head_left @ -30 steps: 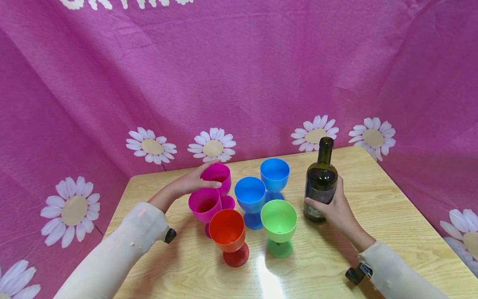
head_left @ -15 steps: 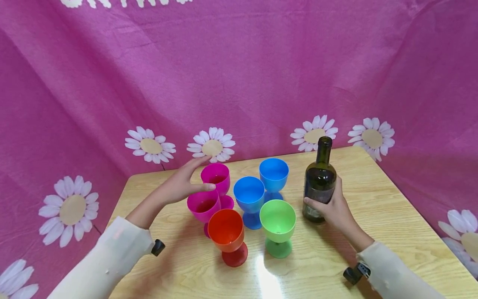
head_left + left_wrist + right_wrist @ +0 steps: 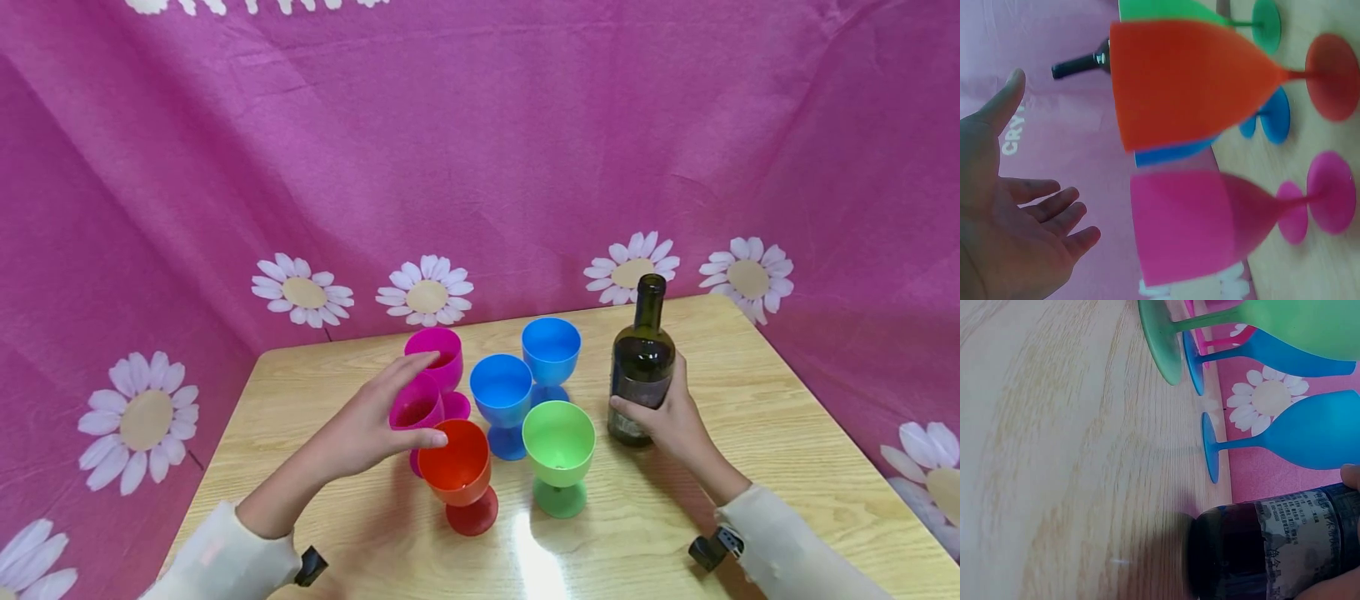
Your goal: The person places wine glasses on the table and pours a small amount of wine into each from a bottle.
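My left hand is held with fingers apart and thumb stretched out beside the orange-red goblet and the near magenta goblet. In the left wrist view its fingers stand clear of the rims of these goblets, with nothing in them. Dark red liquid shows inside both magenta goblets, the far magenta goblet included. On the right, my right hand grips the lower body of a dark green wine bottle, which is upright and uncorked. Its printed label is partly covered by the fingers.
Two blue goblets, the near one and the far one, stand mid-table. A light green goblet is in front of them, left of the bottle. The wooden table backs onto a pink flowered cloth.
My left hand has drawn back from the far magenta goblet toward me, over the near magenta goblet to the orange-red one. The right hand and bottle have hardly moved.
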